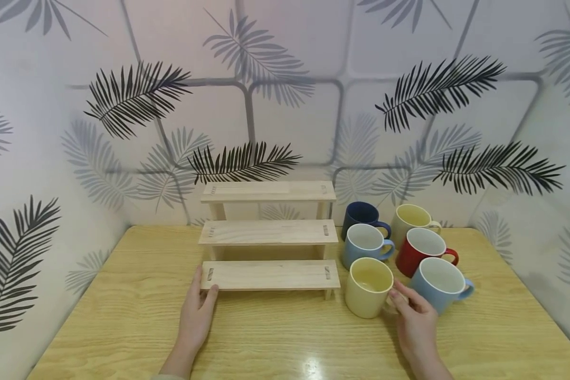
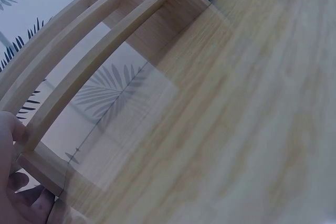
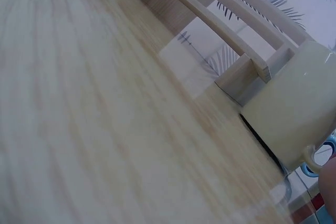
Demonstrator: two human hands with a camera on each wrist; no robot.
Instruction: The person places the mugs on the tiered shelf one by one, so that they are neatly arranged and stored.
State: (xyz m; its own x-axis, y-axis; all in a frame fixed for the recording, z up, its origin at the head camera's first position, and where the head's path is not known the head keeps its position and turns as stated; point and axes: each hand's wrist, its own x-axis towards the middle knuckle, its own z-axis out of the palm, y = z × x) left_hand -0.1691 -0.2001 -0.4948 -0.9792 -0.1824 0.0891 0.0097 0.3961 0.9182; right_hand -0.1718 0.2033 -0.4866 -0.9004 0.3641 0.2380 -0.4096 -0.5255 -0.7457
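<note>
A three-step wooden display shelf (image 1: 268, 275) stands in the middle of the table. My left hand (image 1: 196, 311) grips the left end of its lowest step; in the left wrist view the thumb (image 2: 11, 129) lies at the front edge and the fingers curl in by the end leg (image 2: 44, 169). To the right of the shelf, a pale yellow mug (image 1: 368, 290) stands upright. My right hand (image 1: 415, 319) pinches this mug's handle at its right side. The right wrist view shows the same yellow mug (image 3: 299, 103) with its base close to the tabletop.
Behind the yellow mug are a light blue mug (image 1: 363, 250) and a navy mug (image 1: 358, 214). Another column holds a second pale yellow mug (image 1: 404, 227), a red mug (image 1: 415, 258) and a light blue mug (image 1: 437, 290), close beside my right hand. A leaf-patterned wall (image 1: 294, 121) backs the table.
</note>
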